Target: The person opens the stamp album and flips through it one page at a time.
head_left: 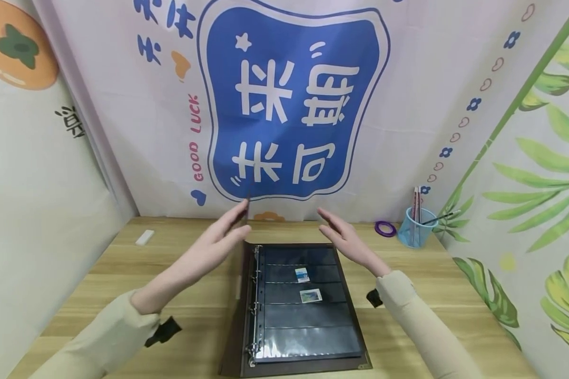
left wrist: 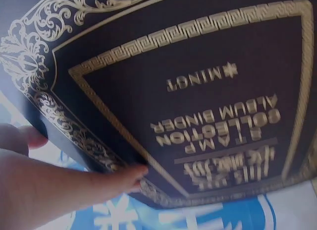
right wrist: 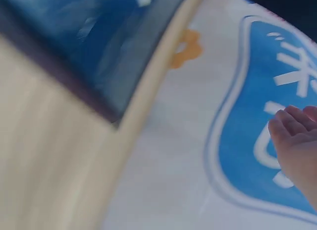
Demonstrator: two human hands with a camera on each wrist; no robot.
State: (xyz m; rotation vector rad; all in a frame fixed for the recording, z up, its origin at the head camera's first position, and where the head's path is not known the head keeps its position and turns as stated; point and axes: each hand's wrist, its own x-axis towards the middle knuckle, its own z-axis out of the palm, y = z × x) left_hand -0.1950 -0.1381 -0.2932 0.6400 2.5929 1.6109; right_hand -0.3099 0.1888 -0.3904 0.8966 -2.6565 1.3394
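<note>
One left hand (head_left: 213,246), fingers straight, touches raised album cover (left wrist: 198,98), we see; right hand (head_left: 352,243), fingers extended, empty.

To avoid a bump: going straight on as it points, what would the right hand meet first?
Probably the backdrop, around its blue panel; nothing shows between it and the right hand, but depth is unclear.
</note>
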